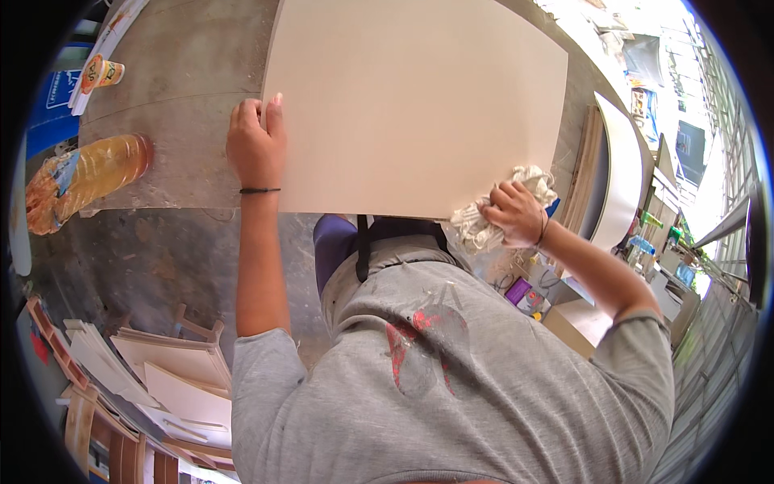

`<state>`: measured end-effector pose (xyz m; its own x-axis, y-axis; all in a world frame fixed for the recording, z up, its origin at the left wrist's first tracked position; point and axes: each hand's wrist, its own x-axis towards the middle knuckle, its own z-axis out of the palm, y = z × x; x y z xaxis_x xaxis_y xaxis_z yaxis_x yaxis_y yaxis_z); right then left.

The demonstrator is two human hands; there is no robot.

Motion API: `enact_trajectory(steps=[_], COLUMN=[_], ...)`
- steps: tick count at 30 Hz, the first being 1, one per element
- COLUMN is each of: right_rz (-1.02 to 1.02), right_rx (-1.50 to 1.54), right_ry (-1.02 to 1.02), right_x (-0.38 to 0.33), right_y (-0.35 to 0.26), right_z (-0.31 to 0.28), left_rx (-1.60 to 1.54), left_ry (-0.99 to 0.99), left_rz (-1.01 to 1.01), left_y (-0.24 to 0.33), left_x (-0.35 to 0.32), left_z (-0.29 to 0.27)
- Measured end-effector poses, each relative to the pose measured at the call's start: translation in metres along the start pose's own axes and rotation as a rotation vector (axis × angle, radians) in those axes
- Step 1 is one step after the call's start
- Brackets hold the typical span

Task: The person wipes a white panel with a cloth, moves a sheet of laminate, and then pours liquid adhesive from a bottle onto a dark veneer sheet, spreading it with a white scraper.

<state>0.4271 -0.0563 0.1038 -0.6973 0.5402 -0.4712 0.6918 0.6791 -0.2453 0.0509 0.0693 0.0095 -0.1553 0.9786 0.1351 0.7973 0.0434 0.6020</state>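
A large, smooth cream-coloured panel (419, 97) lies flat on the worktable (189, 105), its near edge close to my waist. My left hand (257, 141) is closed at the panel's left edge, with the thumb on the top face and the fingers curled at the side; the fingertips are hidden. At the panel's near right corner my right hand (516, 216) grips a bunched whitish rag (532, 181). The rag presses on the corner, and part of it bulges past the near edge.
Left on the table lies a large clear plastic bottle (105, 173) of amber liquid. Beyond it is an orange-and-white cup (102, 73). Stacked boards (584, 169) stand to the right, and more pale panels (173, 363) lean at lower left. A purple box (518, 291) sits below right.
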Motion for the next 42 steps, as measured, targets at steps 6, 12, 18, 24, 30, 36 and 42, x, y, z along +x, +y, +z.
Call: enact_trajectory(steps=[6,12,18,24,30,36,42], right_rz=[-0.074,-0.050,-0.060,-0.024,-0.127,-0.253,-0.330], right_rx=[-0.123,-0.059,-0.145,0.012,-0.066,-0.174,-0.166], right_ry=[0.311,0.481,0.233,0.069,0.006,0.116,0.296], right_x=[0.113,0.283,0.164,-0.008,0.061,0.157,0.231], right_y=[0.034,0.075,0.048,-0.006,-0.007,-0.024,-0.032], right_z=[-0.040,-0.151,-0.065,0.007,-0.016,-0.055,-0.082], left_rx=[0.015,0.042,-0.023,-0.161,-0.250,-0.265,-0.495], left_ry=[0.058,0.034,-0.143,-0.088,-0.014,0.108,0.165], left_rz=[0.081,0.066,-0.066,-0.155,-0.166,-0.144,-0.244], left_y=[0.004,0.000,-0.021,-0.026,-0.023,-0.025,-0.031], left_x=[-0.005,-0.001,-0.056,-0.090,-0.091,-0.101,-0.113], left_z=[0.006,0.002,-0.045,-0.065,-0.056,-0.042,-0.044])
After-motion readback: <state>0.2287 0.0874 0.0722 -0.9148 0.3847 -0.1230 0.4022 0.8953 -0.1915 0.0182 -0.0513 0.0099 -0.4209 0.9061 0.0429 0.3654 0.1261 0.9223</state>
